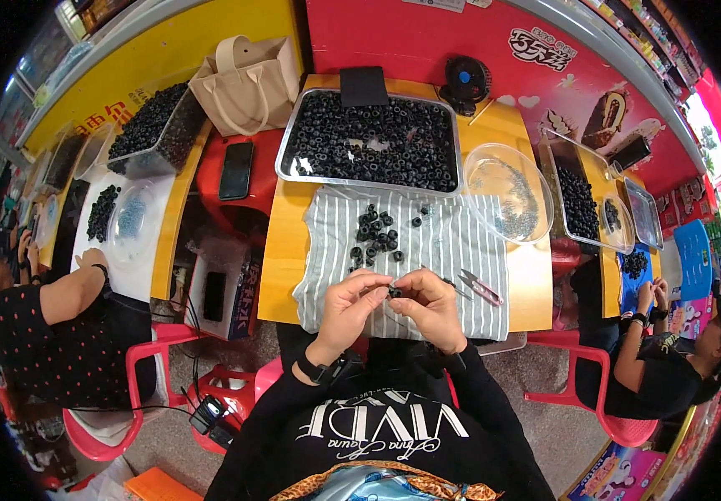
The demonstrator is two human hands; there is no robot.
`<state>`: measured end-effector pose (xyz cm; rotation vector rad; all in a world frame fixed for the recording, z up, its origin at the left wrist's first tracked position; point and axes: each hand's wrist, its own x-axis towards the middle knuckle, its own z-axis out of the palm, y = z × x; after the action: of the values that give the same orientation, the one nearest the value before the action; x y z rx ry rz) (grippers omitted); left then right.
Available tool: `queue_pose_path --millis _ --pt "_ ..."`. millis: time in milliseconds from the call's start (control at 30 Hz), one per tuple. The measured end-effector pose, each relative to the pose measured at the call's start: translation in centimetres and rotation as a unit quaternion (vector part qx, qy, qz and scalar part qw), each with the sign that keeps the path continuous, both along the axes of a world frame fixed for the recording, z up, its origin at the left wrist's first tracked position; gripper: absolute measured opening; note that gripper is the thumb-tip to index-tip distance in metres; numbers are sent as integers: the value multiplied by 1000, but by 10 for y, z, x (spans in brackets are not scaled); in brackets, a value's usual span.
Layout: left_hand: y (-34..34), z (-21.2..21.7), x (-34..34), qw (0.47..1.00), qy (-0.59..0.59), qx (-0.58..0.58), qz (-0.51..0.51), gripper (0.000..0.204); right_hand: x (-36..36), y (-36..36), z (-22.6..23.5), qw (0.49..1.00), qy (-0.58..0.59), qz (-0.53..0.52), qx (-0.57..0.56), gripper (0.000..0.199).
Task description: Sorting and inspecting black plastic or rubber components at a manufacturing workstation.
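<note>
Above the near edge of a grey-and-white striped cloth (327,242), my left hand (348,307) and my right hand (430,309) meet, fingertips pinched together. Between them is a small black ring-shaped part (394,291), mostly covered by the fingers. Both hands are closed on it. A loose group of similar black rings (375,232) lies on the cloth just beyond my hands. To the right of my right hand rest thread snips with a pink handle (484,289); a thin dark tool lies beside them, partly hidden.
Behind the cloth stands a metal tray (284,159) full of black rings. A round clear plastic dish (547,204) with small fine pieces sits at right, a black fan (466,82) farther back. Left are a phone (236,171) and canvas bag (248,83). People work at both side tables.
</note>
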<state>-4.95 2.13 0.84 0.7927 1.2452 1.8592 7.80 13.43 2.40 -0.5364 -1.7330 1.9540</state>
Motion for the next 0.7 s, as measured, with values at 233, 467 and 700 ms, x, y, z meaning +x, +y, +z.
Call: queue_pose_path --millis 233,467,700 --pt "3 -1 -2 997 -62 -14 -34 16 1 0 0 998 17 8 -66 23" --pt "3 -1 6 999 -25 3 29 13 -1 -4 -3 972 -31 9 -232 18" --pt "2 0 9 997 59 -2 51 15 -6 -6 -5 978 -27 -6 -207 21"
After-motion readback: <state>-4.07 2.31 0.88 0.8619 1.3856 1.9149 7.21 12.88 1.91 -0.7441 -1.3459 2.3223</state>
